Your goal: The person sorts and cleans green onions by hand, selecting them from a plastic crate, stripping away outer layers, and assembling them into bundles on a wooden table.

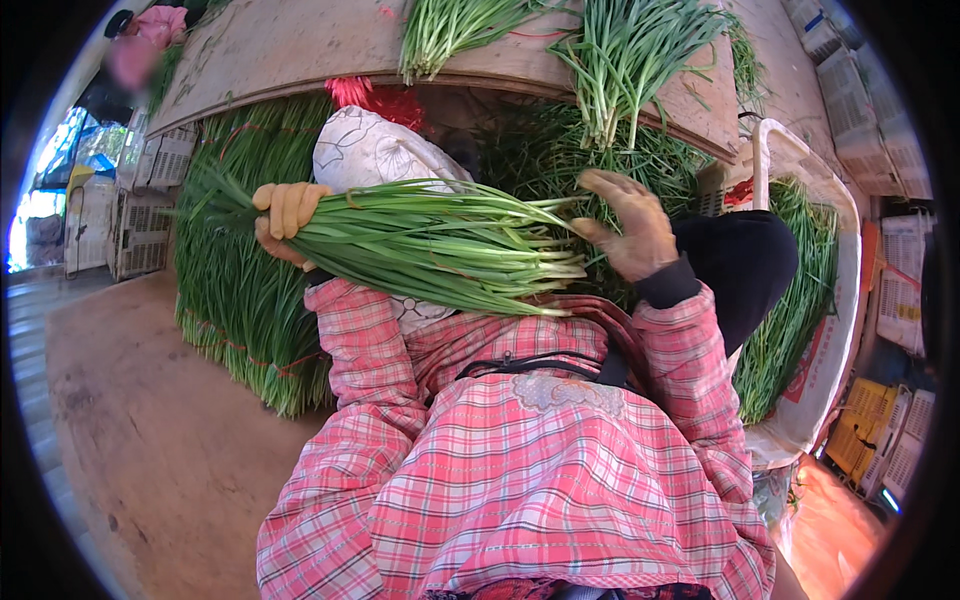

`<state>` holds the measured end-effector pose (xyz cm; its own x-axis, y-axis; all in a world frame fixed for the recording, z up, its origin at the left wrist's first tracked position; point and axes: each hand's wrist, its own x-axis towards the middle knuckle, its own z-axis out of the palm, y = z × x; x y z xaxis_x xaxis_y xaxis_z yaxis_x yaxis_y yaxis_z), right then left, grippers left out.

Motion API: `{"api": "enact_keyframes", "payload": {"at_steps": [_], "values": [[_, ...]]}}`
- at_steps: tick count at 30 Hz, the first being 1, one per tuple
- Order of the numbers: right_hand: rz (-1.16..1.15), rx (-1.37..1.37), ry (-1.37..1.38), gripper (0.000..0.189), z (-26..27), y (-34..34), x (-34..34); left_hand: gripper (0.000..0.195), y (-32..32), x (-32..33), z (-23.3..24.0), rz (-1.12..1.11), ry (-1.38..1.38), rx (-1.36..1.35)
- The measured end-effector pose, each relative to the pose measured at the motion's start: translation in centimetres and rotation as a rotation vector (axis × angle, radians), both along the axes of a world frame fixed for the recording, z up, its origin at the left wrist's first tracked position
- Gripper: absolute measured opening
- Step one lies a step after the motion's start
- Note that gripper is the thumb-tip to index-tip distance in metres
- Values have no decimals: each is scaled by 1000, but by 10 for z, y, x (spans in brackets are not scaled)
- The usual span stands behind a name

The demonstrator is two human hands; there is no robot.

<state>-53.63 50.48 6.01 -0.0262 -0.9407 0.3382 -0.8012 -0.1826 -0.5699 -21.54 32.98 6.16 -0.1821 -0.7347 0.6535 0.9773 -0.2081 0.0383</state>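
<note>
My left hand, in a tan glove, grips a bunch of green leafy stalks that look like garlic chives near their leaf tips. The bunch lies sideways across my lap, its pale stem ends towards the right. A thin band crosses the leaves beside the left hand. My right hand, also gloved, is raised with fingers apart beside the pale ends. Whether its fingertips touch a stem is hard to tell.
Tied bundles of chives are stacked at my left. A wooden board ahead carries two loose bunches. On the right stands a white plastic basket of greens. Loose leaves lie under the board. Another person sits at the far left.
</note>
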Motion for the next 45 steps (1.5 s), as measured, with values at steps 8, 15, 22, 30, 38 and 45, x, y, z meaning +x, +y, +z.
{"api": "enact_keyframes", "payload": {"at_steps": [8,15,22,30,38,45], "values": [[32,173,-658,32,-13,-29,41,10,1,-10,-6,105,-79,35],[-332,75,-330,18,-69,4,-43,9,-3,-6,-11,77,-129,26],[-73,217,-283,23,6,16,34,11,-2,5,-10,100,-198,0],[60,427,-826,21,-16,-28,60,14,-7,-1,-11,62,-178,-11],[105,109,-1451,23,-21,46,-22,15,-1,2,-14,109,-116,56],[-411,16,-1311,14,0,83,-70,16,-1,-1,-14,84,-129,32]]}}
